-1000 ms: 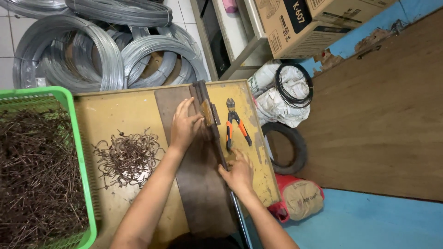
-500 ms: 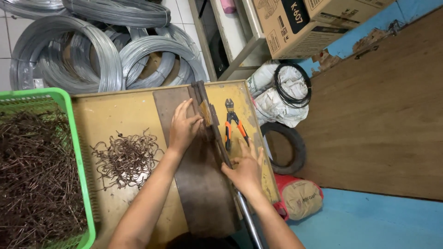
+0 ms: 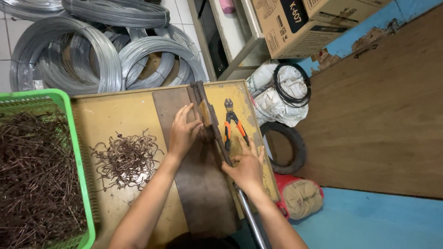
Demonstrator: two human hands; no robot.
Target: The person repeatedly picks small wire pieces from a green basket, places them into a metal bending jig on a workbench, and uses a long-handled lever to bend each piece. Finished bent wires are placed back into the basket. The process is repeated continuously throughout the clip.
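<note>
My left hand lies flat on a dark metal plate, fingertips against the hinged bending bar that runs along the plate's right edge. My right hand wraps the bar's long handle lower down, fingers spread over it. Orange-handled cutters lie just right of the bar on the yellow wooden table. A heap of bent brown wire pieces sits left of the plate.
A green basket full of brown wire pieces stands at the left. Coils of grey wire lie behind the table. White sacks with a black wire coil, a tyre and cardboard boxes are at the right.
My right hand has slid slightly down and to the right along the handle. My left hand stays pressed on the plate by the bar.
</note>
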